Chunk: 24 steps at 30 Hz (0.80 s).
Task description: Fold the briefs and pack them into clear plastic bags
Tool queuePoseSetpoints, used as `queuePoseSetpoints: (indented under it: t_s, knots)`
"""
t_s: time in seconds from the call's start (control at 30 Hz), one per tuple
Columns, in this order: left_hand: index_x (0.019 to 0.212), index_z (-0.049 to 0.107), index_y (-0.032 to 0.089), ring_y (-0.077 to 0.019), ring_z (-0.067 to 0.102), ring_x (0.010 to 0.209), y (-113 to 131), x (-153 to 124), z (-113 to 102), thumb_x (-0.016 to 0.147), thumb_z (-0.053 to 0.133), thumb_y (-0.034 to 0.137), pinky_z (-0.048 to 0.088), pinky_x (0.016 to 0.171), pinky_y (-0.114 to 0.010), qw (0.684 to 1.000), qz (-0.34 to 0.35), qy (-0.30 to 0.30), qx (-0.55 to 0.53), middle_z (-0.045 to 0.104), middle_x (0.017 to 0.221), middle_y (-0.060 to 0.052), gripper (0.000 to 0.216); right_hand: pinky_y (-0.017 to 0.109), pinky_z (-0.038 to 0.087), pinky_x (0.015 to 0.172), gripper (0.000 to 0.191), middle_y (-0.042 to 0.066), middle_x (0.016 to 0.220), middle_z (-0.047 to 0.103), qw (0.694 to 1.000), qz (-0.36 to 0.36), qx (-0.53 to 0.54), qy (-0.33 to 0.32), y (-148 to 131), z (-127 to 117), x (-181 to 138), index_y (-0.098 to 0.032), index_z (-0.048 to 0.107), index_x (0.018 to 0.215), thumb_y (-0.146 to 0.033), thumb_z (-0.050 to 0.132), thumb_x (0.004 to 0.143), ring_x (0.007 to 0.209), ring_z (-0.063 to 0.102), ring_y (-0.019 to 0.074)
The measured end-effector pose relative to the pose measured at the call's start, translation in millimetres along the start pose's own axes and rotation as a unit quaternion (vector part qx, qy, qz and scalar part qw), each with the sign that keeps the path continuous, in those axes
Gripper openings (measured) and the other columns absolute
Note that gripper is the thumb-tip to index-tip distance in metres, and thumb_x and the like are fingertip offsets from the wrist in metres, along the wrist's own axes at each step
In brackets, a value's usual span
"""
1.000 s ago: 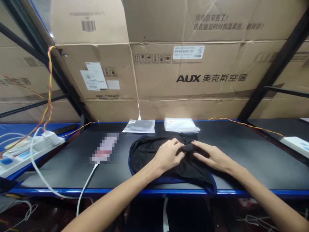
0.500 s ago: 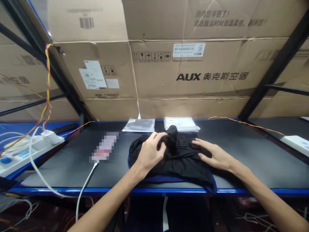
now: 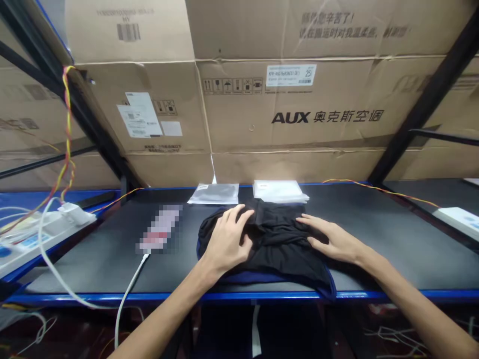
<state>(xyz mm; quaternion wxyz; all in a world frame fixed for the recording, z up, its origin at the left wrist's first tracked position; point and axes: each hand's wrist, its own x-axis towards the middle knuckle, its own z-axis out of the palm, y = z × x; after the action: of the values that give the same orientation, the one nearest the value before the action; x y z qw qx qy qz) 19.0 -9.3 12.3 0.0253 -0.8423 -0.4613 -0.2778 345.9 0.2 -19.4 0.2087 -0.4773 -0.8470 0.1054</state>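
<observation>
A crumpled black garment with dark blue edging lies on the dark tabletop in front of me. My left hand rests over its left part, fingers bent but spread, the thumb apart from them and no cloth pinched between. Along the garment's right side lies my right hand, open, its fingertips touching the fabric. Folds of black cloth bunch up between the two hands. What lies beneath my left palm is hidden.
Behind the garment sit a flat clear packet and a stack of white packets. A blurred-out phone-like object with a white cable lies to the left. Power strips stand at both sides; cardboard walls the back.
My left hand has opened and let go of the bunched cloth, which has dropped flatter. My right hand stays in place. The view has shifted slightly.
</observation>
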Motion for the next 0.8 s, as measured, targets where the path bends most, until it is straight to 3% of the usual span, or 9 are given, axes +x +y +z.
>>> queuePoseSetpoints:
  t_s: [0.1, 0.23, 0.4, 0.57, 0.67, 0.8]
  knots:
    - [0.130, 0.051, 0.024, -0.0288, 0.049, 0.123, 7, 2, -1, 0.084, 0.060, 0.030, 0.044, 0.102, -0.043, 1.000, 0.004, 0.013, -0.022, 0.050, 0.136, -0.009, 0.048, 0.047, 0.039, 0.111, 0.056, 0.009, 0.148, 0.048, 1.000, 0.002, -0.003, -0.003, -1, 0, 0, -0.025, 0.048, 0.142, -0.034, 0.053, 0.087, 0.135, 0.045, 0.0275]
    - [0.117, 0.059, 0.025, -0.0245, 0.060, 0.101, 5, 6, 4, 0.088, 0.060, 0.042, 0.051, 0.087, -0.038, 0.999, -0.016, -0.029, -0.028, 0.062, 0.113, -0.005, 0.034, 0.048, 0.038, 0.112, 0.056, 0.010, 0.147, 0.048, 1.000, 0.005, -0.001, -0.004, -2, 0, 0, -0.024, 0.050, 0.141, -0.034, 0.053, 0.087, 0.136, 0.044, 0.0283]
    - [0.099, 0.064, 0.024, -0.0177, 0.064, 0.086, -4, 8, 6, 0.089, 0.058, 0.031, 0.051, 0.075, -0.029, 0.994, -0.065, -0.002, -0.086, 0.063, 0.103, -0.002, 0.013, 0.048, 0.038, 0.111, 0.055, 0.011, 0.148, 0.047, 1.000, 0.002, 0.000, -0.007, 0, 0, -1, -0.024, 0.049, 0.141, -0.035, 0.052, 0.087, 0.136, 0.045, 0.0280]
    - [0.091, 0.062, 0.024, -0.0160, 0.065, 0.080, -20, 9, -12, 0.088, 0.053, 0.026, 0.049, 0.070, -0.026, 0.984, -0.113, 0.027, -0.132, 0.068, 0.089, 0.002, 0.009, 0.048, 0.038, 0.112, 0.055, 0.012, 0.148, 0.047, 1.000, 0.002, -0.002, -0.013, 0, 0, 0, -0.022, 0.049, 0.141, -0.034, 0.052, 0.087, 0.136, 0.044, 0.0281]
    - [0.096, 0.060, 0.025, -0.0171, 0.066, 0.076, -39, 7, -25, 0.086, 0.052, 0.028, 0.048, 0.068, -0.026, 0.982, -0.157, 0.034, -0.099, 0.069, 0.087, 0.002, 0.013, 0.048, 0.038, 0.111, 0.055, 0.012, 0.148, 0.047, 1.000, 0.008, -0.001, -0.011, 0, -1, 0, -0.022, 0.050, 0.141, -0.034, 0.051, 0.087, 0.135, 0.045, 0.0282]
    - [0.123, 0.053, 0.026, -0.0207, 0.068, 0.073, -65, -1, -33, 0.082, 0.053, 0.026, 0.047, 0.067, -0.028, 0.980, -0.197, -0.008, -0.006, 0.071, 0.087, 0.000, 0.040, 0.048, 0.037, 0.112, 0.057, 0.012, 0.147, 0.048, 1.000, 0.010, 0.003, -0.013, -1, -1, 1, -0.020, 0.051, 0.140, -0.035, 0.053, 0.086, 0.136, 0.044, 0.0292]
